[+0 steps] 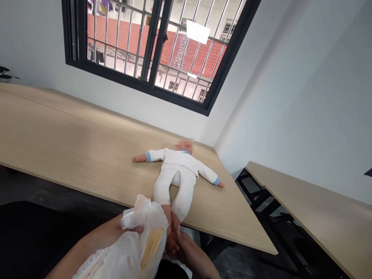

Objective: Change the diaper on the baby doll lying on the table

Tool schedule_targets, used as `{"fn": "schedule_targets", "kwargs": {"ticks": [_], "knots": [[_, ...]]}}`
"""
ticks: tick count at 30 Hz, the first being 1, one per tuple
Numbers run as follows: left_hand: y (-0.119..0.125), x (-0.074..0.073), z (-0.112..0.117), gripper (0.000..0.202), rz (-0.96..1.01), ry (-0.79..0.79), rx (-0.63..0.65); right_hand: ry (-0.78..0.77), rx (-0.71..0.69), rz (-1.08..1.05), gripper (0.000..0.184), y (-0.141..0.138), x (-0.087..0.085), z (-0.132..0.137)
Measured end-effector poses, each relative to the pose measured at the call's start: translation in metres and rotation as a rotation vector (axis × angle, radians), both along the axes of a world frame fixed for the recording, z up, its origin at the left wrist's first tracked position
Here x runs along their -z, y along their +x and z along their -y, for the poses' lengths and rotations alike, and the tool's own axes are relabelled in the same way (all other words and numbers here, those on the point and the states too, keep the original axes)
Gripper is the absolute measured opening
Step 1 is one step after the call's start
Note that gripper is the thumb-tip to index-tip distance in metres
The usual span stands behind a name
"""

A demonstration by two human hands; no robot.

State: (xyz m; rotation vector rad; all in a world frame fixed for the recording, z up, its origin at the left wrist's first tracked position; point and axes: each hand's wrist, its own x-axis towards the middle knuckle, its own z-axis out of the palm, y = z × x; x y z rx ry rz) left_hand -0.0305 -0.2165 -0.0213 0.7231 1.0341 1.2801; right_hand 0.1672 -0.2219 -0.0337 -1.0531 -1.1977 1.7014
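Observation:
A baby doll (178,170) in a white suit with blue cuffs lies on its back on the wooden table (72,139), arms spread, legs toward me at the table's near edge. My left hand (132,229) is closed on a crumpled white diaper (136,244) with a yellowish patch, held just below the doll's legs. My right hand (177,242) is at the doll's feet (171,217), its fingers wrapped round them; the diaper partly covers it.
A second wooden table (319,213) stands at the right, with a gap and a black metal frame (255,193) between the two. A barred window (157,50) sits in the white wall behind. The floor is dark.

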Motion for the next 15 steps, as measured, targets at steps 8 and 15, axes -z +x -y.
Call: {"fn": "schedule_targets", "kwargs": {"ticks": [8,15], "knots": [[-0.008,-0.033,0.014,0.030,-0.126,0.154,0.118,-0.056,0.034,-0.300,0.072,-0.038,0.003,-0.023],[-0.021,-0.036,0.014,0.029,-0.113,0.215,0.046,0.238,0.204,-0.284,0.074,-0.055,-0.007,-0.023]]}}
